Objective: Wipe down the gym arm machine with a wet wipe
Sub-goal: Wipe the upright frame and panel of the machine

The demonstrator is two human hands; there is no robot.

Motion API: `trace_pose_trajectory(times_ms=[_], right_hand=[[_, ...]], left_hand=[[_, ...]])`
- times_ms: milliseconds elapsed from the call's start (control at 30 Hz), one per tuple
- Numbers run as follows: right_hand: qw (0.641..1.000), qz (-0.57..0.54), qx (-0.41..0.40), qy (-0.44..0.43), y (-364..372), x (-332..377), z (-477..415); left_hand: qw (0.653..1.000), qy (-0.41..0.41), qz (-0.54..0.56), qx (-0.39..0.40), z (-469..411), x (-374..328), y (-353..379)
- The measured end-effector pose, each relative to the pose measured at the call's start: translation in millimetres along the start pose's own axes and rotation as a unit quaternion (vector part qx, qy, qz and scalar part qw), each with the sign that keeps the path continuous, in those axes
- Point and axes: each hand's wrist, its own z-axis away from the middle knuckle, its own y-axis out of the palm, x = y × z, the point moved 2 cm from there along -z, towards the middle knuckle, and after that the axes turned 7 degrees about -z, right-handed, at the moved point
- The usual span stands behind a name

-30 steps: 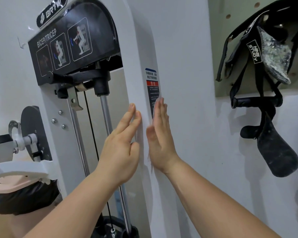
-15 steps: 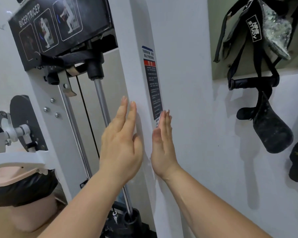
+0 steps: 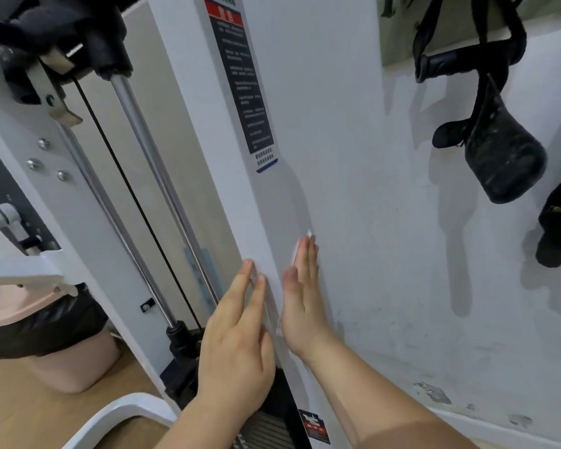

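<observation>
The white upright of the gym arm machine runs down the middle of the view, with a dark warning label on its side. My left hand lies flat with straight fingers against the upright's front face. My right hand presses flat on the upright's side face, below the label. A sliver of white wet wipe shows under my right fingers; most of it is hidden by the hand. Whether a wipe lies under my left palm I cannot tell.
Chrome guide rods and a black cable run inside the frame. A pink bin with a black liner stands at lower left. Black straps and handles hang on the white wall at right. A white frame tube curves below.
Both hands have slid down the upright, from beside the warning label to well below it. The view has tipped downward with them.
</observation>
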Motion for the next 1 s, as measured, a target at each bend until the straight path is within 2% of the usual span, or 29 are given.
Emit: trace_pose_trajectory(times_ms=[100, 167, 233, 333, 400, 467, 633, 700, 767, 867, 933, 1000], right_hand=[[0.997, 0.023, -0.008, -0.073, 9, 3, 13], [0.996, 0.036, -0.017, -0.078, 13, -22, 35], [0.999, 0.025, -0.026, -0.034, 12, -57, 62], [0.996, -0.016, -0.025, 0.08, 7, -93, 86], [0.989, -0.044, -0.032, 0.136, 3, -93, 79], [0.986, -0.059, -0.042, 0.151, 1, -78, 57], [0.999, -0.022, -0.017, 0.022, 6, -27, 26], [1.0, -0.001, -0.006, -0.022, 9, -31, 40], [0.999, 0.013, -0.005, -0.028, 10, -57, 64], [0.997, -0.01, -0.012, 0.073, 6, -98, 89], [0.989, -0.041, -0.018, 0.139, 1, -101, 81], [0.989, -0.046, -0.026, 0.14, -2, -82, 57]], left_hand=[[1.0, -0.004, 0.001, -0.01, 5, 2, 7], [1.0, 0.001, -0.004, -0.003, 9, 5, 12], [1.0, 0.021, -0.017, 0.009, 12, 8, 13], [0.999, 0.034, -0.034, 0.025, 13, 9, 10], [0.998, 0.036, -0.035, 0.031, 16, 7, 9], [0.998, 0.047, -0.034, 0.036, 22, 5, 12], [0.999, 0.041, -0.018, 0.028, 27, 7, 21], [0.999, 0.032, -0.006, 0.016, 26, 8, 22], [0.999, 0.034, 0.001, 0.007, 25, 9, 23], [0.999, 0.036, 0.009, 0.004, 26, 10, 25], [0.999, 0.034, 0.013, 0.001, 26, 9, 26], [0.999, 0.035, 0.012, 0.002, 27, 9, 27]])
